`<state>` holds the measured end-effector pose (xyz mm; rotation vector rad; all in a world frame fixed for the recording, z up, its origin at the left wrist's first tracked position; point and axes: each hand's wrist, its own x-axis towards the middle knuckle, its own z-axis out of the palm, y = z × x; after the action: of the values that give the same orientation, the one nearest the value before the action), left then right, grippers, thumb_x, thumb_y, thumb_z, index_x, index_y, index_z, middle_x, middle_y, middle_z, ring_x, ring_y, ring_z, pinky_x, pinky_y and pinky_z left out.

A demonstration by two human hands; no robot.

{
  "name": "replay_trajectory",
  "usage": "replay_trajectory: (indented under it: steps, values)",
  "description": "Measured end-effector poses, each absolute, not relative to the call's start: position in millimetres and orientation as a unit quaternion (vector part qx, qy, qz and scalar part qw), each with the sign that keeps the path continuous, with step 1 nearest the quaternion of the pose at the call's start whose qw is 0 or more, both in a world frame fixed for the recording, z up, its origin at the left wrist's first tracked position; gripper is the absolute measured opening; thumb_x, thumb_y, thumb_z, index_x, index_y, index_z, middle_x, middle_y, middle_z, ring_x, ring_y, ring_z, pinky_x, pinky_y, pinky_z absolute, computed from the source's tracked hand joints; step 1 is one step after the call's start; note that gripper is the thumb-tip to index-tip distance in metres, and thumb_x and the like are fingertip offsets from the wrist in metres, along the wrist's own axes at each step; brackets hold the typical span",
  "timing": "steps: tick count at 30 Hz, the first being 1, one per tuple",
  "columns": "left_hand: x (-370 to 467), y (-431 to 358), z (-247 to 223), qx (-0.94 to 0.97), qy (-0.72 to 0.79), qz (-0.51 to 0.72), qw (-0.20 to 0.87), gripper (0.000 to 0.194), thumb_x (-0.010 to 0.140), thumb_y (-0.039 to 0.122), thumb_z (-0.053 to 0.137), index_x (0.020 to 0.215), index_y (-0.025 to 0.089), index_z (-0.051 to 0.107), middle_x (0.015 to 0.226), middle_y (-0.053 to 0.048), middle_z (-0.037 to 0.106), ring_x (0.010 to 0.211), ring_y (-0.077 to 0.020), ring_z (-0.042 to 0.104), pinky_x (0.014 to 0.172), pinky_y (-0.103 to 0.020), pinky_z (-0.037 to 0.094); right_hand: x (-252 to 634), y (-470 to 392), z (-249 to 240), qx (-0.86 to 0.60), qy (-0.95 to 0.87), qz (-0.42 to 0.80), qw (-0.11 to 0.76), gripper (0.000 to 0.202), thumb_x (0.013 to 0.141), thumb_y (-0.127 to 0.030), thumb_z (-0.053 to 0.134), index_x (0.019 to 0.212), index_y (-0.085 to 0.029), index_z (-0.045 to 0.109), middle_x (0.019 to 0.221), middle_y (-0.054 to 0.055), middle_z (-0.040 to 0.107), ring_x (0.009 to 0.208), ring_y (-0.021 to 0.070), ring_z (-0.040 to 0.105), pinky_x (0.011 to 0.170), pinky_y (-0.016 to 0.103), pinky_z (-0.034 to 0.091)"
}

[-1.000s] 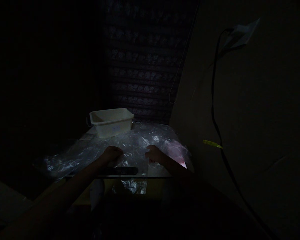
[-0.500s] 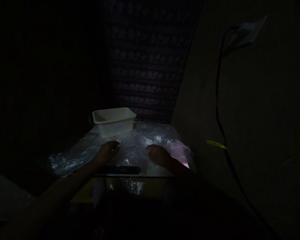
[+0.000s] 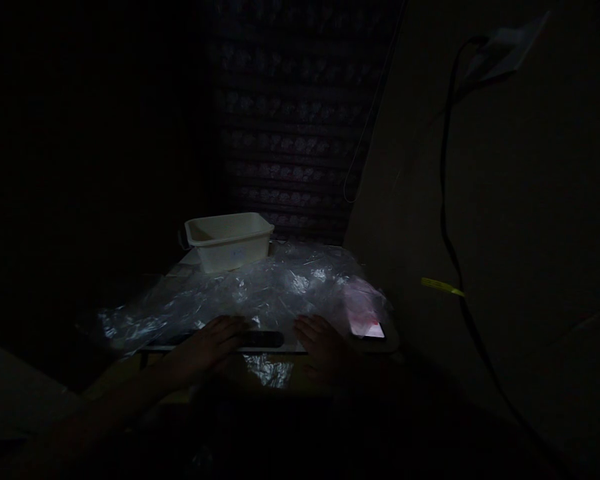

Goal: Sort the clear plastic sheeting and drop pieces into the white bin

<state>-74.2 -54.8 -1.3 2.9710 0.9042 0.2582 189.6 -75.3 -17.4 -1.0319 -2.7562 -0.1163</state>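
The scene is very dark. My left hand [image 3: 220, 339] lies at the table's front edge, fingers stretched out, over the left part of a long dark bar [image 3: 263, 339]. My right hand [image 3: 323, 340] is at the same edge to the right of the bar, its fingers extended and nothing seen in them. Beyond both hands, crumpled clear plastic film [image 3: 280, 283] spreads across the table. Beside my right hand, a phone with a lit screen [image 3: 373, 330] lies partly under the film.
A cream plastic tub [image 3: 235, 250] stands at the back left of the table. A patterned blind [image 3: 295, 143] hangs behind. On the right wall a black cable [image 3: 445, 200] with a yellow tag [image 3: 440, 287] runs down from a socket [image 3: 510, 50].
Both hands have drawn back toward the table's front edge, and their curled fingers have straightened. More of the phone's lit screen shows now. The view has shifted slightly.
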Motion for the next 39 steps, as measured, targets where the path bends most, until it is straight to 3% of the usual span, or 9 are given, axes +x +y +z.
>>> replay_trajectory:
  steps: [3,7,13,17,20,25,28,34,39]
  values:
    - [-68,-55,-5,0.94,0.306,0.147,0.032,0.029,0.073,0.019,0.034,0.1,0.021,0.044,0.107,-0.005,0.045,0.1,-0.0158,0.035,0.083,-0.031,0.029,184,-77,-22,-0.382,-0.912,-0.036,0.145,0.051,0.064,-0.029,0.042,0.109,-0.007,0.034,0.114,0.012,0.035,0.107,0.0204,0.024,0.088,0.036,0.018]
    - [-61,-60,-4,0.907,0.342,0.229,0.091,0.022,0.073,0.021,0.034,0.089,0.019,0.049,0.096,-0.004,0.051,0.091,-0.0133,0.043,0.077,-0.026,0.036,178,-76,-20,-0.419,-0.883,0.01,0.213,0.034,0.063,-0.021,0.044,0.097,-0.014,0.046,0.098,0.007,0.048,0.094,0.0164,0.037,0.082,0.031,0.029]
    - [-61,-67,2,0.873,0.347,0.32,0.125,0.016,0.071,0.019,0.039,0.084,0.019,0.046,0.091,-0.003,0.05,0.085,-0.0116,0.047,0.071,-0.022,0.039,175,-67,-22,-0.437,-0.831,0.073,0.336,0.018,0.064,-0.01,0.042,0.076,-0.016,0.055,0.078,0.005,0.054,0.076,0.0133,0.045,0.068,0.028,0.037]
    - [-65,-59,-8,0.837,0.408,0.356,0.076,0.045,0.062,0.024,0.05,0.103,0.018,0.033,0.106,-0.008,0.038,0.094,-0.0176,0.04,0.075,-0.029,0.037,174,-61,-25,-0.421,-0.788,0.173,0.414,0.017,0.064,-0.009,0.04,0.069,-0.015,0.055,0.071,0.004,0.054,0.067,0.0108,0.049,0.06,0.023,0.04]
    - [-65,-49,-20,0.815,0.452,0.345,0.11,0.05,0.063,0.021,0.047,0.108,0.017,0.027,0.107,-0.01,0.036,0.085,-0.0148,0.046,0.069,-0.028,0.04,172,-60,-25,-0.418,-0.754,0.233,0.45,0.017,0.062,-0.01,0.041,0.069,-0.016,0.055,0.073,0.004,0.055,0.07,0.0106,0.051,0.062,0.022,0.041]
    - [-57,-39,-24,0.816,0.435,0.343,0.164,0.024,0.068,0.021,0.039,0.09,0.015,0.048,0.101,-0.009,0.046,0.092,-0.0153,0.043,0.077,-0.027,0.036,167,-64,-22,-0.456,-0.7,0.343,0.43,0.018,0.065,-0.019,0.041,0.075,-0.015,0.055,0.073,0.004,0.056,0.061,0.0099,0.052,0.052,0.02,0.042]
    - [-50,-39,-19,0.82,0.41,0.338,0.215,0.021,0.07,0.022,0.037,0.077,0.015,0.055,0.094,-0.008,0.052,0.089,-0.0142,0.046,0.077,-0.025,0.036,168,-64,-23,-0.481,-0.674,0.38,0.413,0.022,0.064,-0.02,0.042,0.082,-0.014,0.054,0.064,0.002,0.057,0.052,0.0091,0.051,0.047,0.02,0.041]
    - [-49,-42,-16,0.798,0.417,0.334,0.279,0.022,0.068,0.023,0.039,0.079,0.017,0.057,0.088,-0.004,0.057,0.08,-0.0128,0.051,0.072,-0.022,0.039,179,-57,-21,-0.481,-0.696,0.324,0.423,0.02,0.06,-0.013,0.04,0.068,-0.014,0.058,0.074,0.005,0.059,0.071,0.0136,0.053,0.066,0.026,0.04]
    - [-50,-46,-17,0.763,0.446,0.33,0.333,0.023,0.065,0.024,0.042,0.082,0.018,0.057,0.088,-0.003,0.058,0.078,-0.0133,0.052,0.07,-0.023,0.039,181,-56,-17,-0.512,-0.655,0.381,0.404,0.015,0.058,-0.016,0.044,0.063,-0.014,0.058,0.062,0.003,0.059,0.058,0.0128,0.054,0.055,0.025,0.043]
